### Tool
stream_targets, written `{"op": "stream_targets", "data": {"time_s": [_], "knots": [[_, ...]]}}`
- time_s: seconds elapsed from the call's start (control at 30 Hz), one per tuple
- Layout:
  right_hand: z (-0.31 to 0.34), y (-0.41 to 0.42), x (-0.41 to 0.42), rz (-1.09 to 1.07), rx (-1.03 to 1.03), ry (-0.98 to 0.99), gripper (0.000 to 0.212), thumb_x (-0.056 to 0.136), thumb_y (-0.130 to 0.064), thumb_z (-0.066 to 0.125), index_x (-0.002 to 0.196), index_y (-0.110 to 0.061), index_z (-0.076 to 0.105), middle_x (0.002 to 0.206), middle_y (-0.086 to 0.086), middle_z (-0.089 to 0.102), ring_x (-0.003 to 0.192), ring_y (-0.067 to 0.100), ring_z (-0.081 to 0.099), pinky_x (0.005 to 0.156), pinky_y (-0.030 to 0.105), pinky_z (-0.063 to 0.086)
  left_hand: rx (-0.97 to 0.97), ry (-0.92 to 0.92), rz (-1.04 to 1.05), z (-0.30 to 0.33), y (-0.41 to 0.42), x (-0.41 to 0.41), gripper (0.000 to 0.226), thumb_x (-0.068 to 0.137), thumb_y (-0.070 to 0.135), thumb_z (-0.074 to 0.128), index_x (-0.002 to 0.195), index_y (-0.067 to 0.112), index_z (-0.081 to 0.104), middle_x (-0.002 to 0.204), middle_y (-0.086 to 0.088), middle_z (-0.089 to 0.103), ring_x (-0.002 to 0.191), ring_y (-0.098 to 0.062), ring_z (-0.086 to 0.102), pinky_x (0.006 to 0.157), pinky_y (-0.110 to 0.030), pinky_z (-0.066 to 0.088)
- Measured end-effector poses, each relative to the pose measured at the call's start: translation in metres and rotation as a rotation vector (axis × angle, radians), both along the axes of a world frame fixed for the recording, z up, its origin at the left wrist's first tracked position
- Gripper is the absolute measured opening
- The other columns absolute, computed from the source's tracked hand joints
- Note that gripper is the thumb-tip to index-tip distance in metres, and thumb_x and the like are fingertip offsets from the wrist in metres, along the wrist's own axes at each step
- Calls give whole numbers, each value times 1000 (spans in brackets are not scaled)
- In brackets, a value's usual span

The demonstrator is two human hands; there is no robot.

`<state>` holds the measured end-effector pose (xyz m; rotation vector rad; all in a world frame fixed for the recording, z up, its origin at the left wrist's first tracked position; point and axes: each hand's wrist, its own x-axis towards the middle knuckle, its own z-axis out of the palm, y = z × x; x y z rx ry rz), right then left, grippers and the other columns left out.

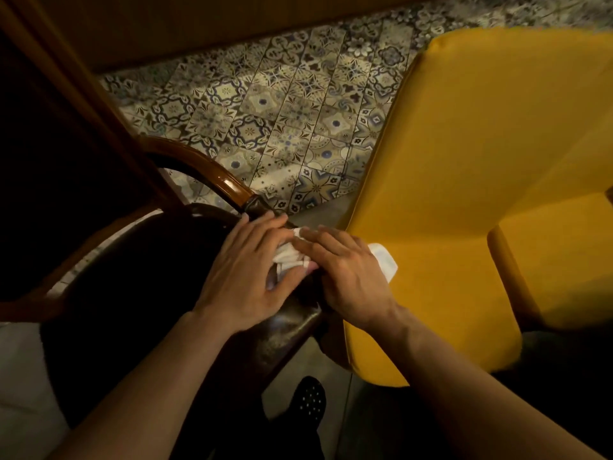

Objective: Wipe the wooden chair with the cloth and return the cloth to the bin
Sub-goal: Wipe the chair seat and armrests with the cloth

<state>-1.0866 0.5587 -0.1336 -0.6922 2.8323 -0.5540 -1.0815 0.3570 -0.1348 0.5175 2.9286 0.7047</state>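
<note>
My left hand (245, 277) lies flat, pressing the cloth (292, 257) onto the wooden chair (199, 174); my right hand (348, 277) lies open on it too. The cloth is probably light and limp, so best pinched at a bunched fold.

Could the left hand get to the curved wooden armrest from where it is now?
Probably yes. The left hand rests on the cloth at the near end of the armrest, and nothing lies between them.
</note>
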Motion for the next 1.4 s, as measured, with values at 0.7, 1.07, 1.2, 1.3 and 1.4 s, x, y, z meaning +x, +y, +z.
{"op": "stream_targets", "data": {"time_s": [0.7,1.07,1.2,1.3,1.4], "knots": [[-22,56,67,-41,96,164,46,99,-41,50,139,-20,61,145,-2,60,126,29,58,90,45,49,92,2,-78,-51,-4,-21,58,106,43,20,157,17,30,166,2,23,155,-7,9,125,-44,19],[-22,59,76,-99,87,123,46,100,-44,45,139,-25,60,146,-7,59,126,27,59,86,45,51,164,33,-22,-64,6,-15,54,107,34,24,156,12,31,166,-1,24,155,-11,9,126,-43,14],[-16,35,49,-64,79,114,46,93,-40,57,134,-20,65,141,-4,63,122,28,61,82,45,52,165,36,-27,-65,7,-15,54,106,31,25,156,10,32,166,-3,24,155,-12,10,125,-45,16],[-11,13,26,-44,85,71,45,91,-36,64,134,-19,65,139,-4,64,120,28,61,82,46,51,166,26,-20,-61,7,-16,56,106,33,22,155,10,33,165,-2,25,155,-11,11,125,-44,16],[-5,-7,9,-42,107,8,46,95,-37,59,138,-21,61,142,-6,61,121,26,58,85,47,47,158,25,-15,-59,9,-16,56,107,35,19,155,10,35,164,-2,28,155,-11,12,125,-44,18]]}}
